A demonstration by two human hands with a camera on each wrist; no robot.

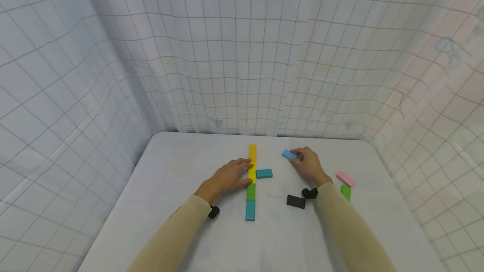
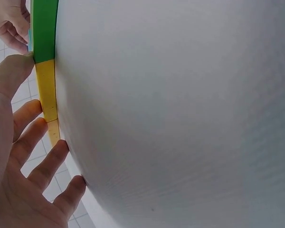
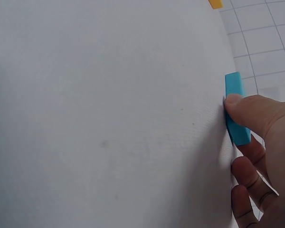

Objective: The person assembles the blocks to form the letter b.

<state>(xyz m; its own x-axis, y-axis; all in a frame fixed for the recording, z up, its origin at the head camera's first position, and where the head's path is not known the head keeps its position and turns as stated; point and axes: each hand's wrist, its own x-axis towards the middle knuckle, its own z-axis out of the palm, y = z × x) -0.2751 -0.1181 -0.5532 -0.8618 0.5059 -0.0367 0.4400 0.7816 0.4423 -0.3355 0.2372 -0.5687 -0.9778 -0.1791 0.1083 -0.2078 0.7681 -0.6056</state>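
A straight row of blocks runs away from me mid-table: a teal block [image 1: 250, 210] nearest, then a green block [image 1: 251, 192], a yellow block [image 1: 251, 174] and an orange-yellow block [image 1: 253, 153] at the far end. My left hand [image 1: 228, 175] lies along the row's left side, fingers spread and relaxed, with thumb and fingertips at the green and yellow blocks. To the right, my right hand [image 1: 309, 165] pinches a light blue block [image 3: 234, 84] between thumb and fingers, close over the table. Another teal block [image 1: 264, 173] lies crosswise beside the yellow one.
A black block [image 1: 296, 201] lies left of my right wrist. Beyond the right forearm are a pink block [image 1: 345, 179] and a green block [image 1: 345, 192], the latter partly covered by the sleeve. White gridded curtains [image 1: 242, 53] enclose the white table [image 1: 181, 150] at the back and sides.
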